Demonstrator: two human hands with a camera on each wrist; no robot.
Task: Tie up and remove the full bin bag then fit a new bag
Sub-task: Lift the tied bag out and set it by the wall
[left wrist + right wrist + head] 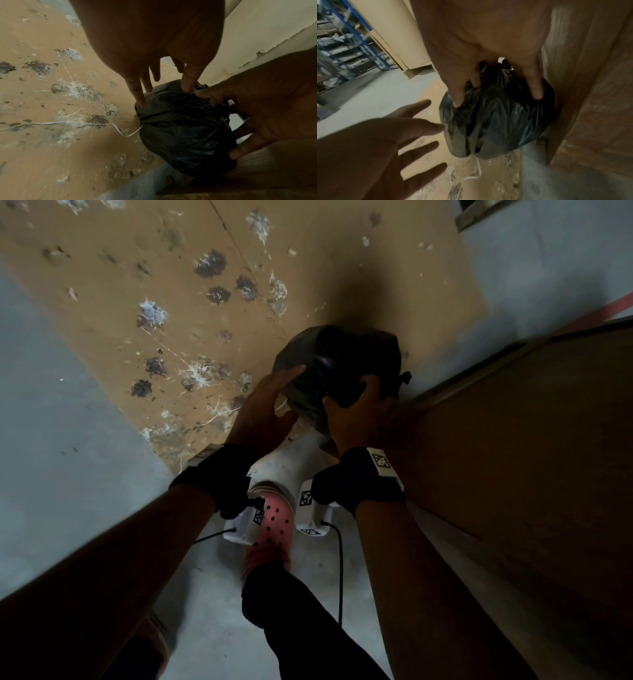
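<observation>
Black bin bag (337, 371) gripped from above by right hand (359, 412), left hand (263, 409) spread – fingertips touching its side

Both bare forearms reach fwd and down, each w/ a black wrist strap (363, 474) carrying a white tagged camera block. Right hand (359, 419) sits palm-down on top of the full black plastic bin bag (339, 364), fingers (534, 86) spread and curled, tips dug into the plastic. Left hand (263, 405) is splayed, fingers (419, 129) straight and apart, at the bag's left side; fingertips just about touching it.
</observation>
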